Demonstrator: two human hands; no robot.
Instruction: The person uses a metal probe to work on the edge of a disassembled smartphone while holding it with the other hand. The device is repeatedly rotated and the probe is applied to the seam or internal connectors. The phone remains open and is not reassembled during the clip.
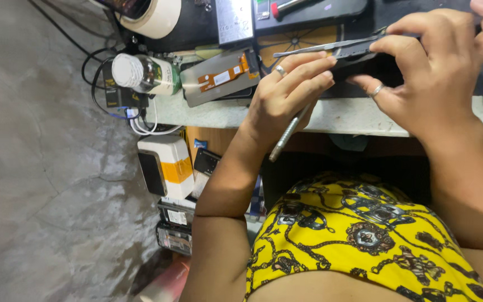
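Note:
A dark phone (364, 62) is held over the pale workbench (359, 118) between both hands. My left hand (286, 95), with a ring on one finger, is closed around a thin silver rod-like tool (286, 134) that slants down past the bench edge. Its fingertips rest on the phone's left end. My right hand (437, 72), also ringed, grips the phone's right side from above and below. Slim metal tweezers (320, 47) lie along the phone's top edge, pinned under the right fingers and pointing left.
A detached screen panel with an orange flex cable (219, 78) and a lying white-capped bottle (143, 72) sit left of the hands. A tape roll (152, 17) is behind them. Cables (141, 120), a white box with an orange band (166, 165) and stacked phones (174, 223) sit below the bench.

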